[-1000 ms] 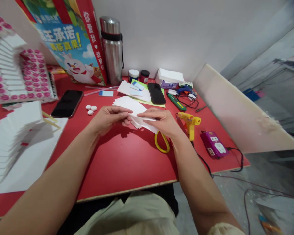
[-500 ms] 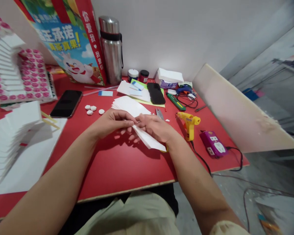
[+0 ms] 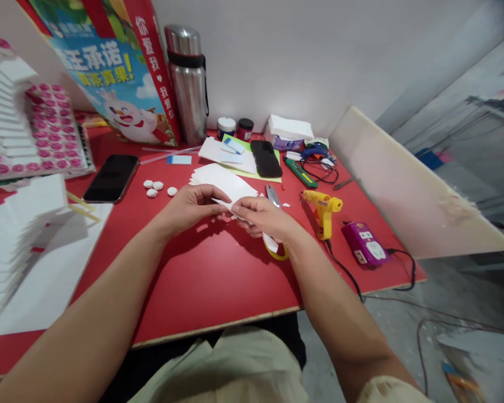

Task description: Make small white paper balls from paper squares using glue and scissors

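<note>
Over the middle of the red table (image 3: 210, 280), my left hand (image 3: 189, 206) and my right hand (image 3: 260, 217) meet at a folded white paper piece (image 3: 271, 243). Both hands pinch it at its near end by the fingertips; its far end sticks out below my right hand. Just behind them lies a fanned stack of white paper sheets (image 3: 218, 178). Yellow-handled scissors (image 3: 273, 196) lie under and beside my right hand.
A yellow glue gun (image 3: 324, 208) and a purple power socket (image 3: 364, 244) sit to the right. Two black phones (image 3: 111, 178) (image 3: 265, 159), small white discs (image 3: 155, 187), a steel flask (image 3: 188, 84), a printed bag (image 3: 109, 73) and stacked white cards (image 3: 21, 229) surround the spot.
The paper piece has turned from lying flat across both hands to edge-on under my right hand. Both hands have closed in at its tip.
</note>
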